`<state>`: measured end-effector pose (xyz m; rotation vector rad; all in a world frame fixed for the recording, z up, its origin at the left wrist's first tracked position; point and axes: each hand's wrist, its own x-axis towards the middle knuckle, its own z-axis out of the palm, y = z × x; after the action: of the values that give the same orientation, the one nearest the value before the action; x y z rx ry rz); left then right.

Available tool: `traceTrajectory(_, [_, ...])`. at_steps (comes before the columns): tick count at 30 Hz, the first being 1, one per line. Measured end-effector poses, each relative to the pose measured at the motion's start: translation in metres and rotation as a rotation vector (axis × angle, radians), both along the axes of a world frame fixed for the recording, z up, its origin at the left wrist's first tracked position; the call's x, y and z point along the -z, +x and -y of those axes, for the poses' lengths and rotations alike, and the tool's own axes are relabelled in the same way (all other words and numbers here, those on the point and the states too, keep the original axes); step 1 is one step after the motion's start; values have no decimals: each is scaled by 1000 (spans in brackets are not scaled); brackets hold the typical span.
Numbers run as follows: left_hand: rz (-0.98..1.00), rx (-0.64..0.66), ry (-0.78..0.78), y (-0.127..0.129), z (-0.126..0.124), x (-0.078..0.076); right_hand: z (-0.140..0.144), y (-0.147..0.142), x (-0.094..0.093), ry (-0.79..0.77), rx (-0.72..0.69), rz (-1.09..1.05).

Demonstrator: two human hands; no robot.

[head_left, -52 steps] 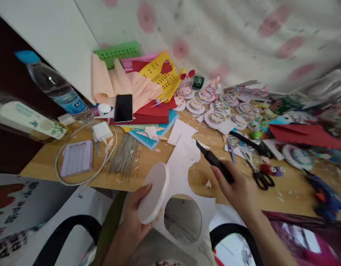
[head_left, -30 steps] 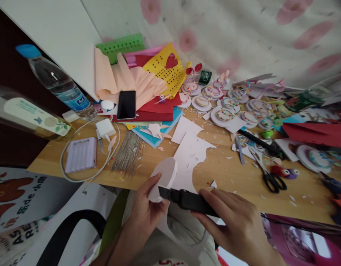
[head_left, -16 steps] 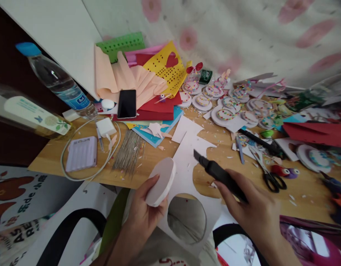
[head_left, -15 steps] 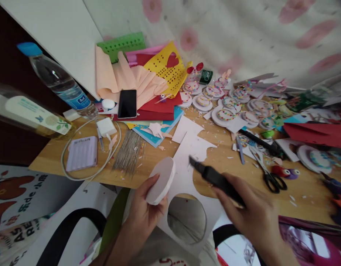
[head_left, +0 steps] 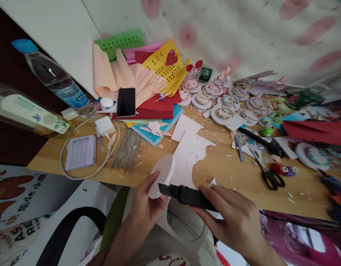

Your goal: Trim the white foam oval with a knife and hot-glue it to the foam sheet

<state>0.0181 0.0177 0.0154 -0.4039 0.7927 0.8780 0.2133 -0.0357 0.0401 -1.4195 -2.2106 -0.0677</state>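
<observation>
My left hand (head_left: 145, 207) holds a thick white foam disc (head_left: 162, 173) on edge, just in front of the wooden table's near edge. My right hand (head_left: 231, 218) grips a black utility knife (head_left: 187, 195) held level, its tip pointing left and touching the disc's lower rim. Behind both lies a white foam sheet (head_left: 191, 155) with curved cut-outs, hanging over the table edge toward my lap.
Scissors (head_left: 266, 171), a black pen and several decorated round discs (head_left: 224, 112) lie right of centre. A phone (head_left: 126, 102) rests on coloured paper sheets. A purple power bank (head_left: 79, 157) with white cable, a bundle of pins (head_left: 128, 150) and a water bottle (head_left: 52, 81) occupy the left.
My right hand swung the knife down from above the sheet and turned it level, bringing its tip against the disc. The left hand tilted the disc slightly and kept hold.
</observation>
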Motion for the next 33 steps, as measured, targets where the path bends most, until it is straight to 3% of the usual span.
traceTrajectory(4, [-33,7,-82,2,-2,0,-1,1,4,18,33,-4])
traceTrajectory(9, [-17,18,-79,3,0,-3,-5,8,11,30,66,11])
traceTrajectory(11, [24,6,-62,0,4,-4,-11,19,17,31,224,25])
traceTrajectory(14, [51,-34,-31,-6,9,-4,-18,41,22,36,592,3])
traceTrajectory(15, [45,-41,-30,-8,9,-3,-19,46,23,7,619,-43])
traceTrajectory(16, [36,-42,-32,-9,10,-3,-18,48,22,-39,577,-97])
traceTrajectory(19, [27,-34,-40,-10,6,-3,-11,39,14,-176,225,-197])
traceTrajectory(22, [-8,-26,-51,-6,2,-6,-5,18,3,-148,-13,-187])
traceTrajectory(28, [-78,-22,-107,0,2,-14,-5,4,-8,-120,-75,-119])
traceTrajectory(33, [-74,-15,-91,1,1,-9,-4,4,-6,-63,-32,-73])
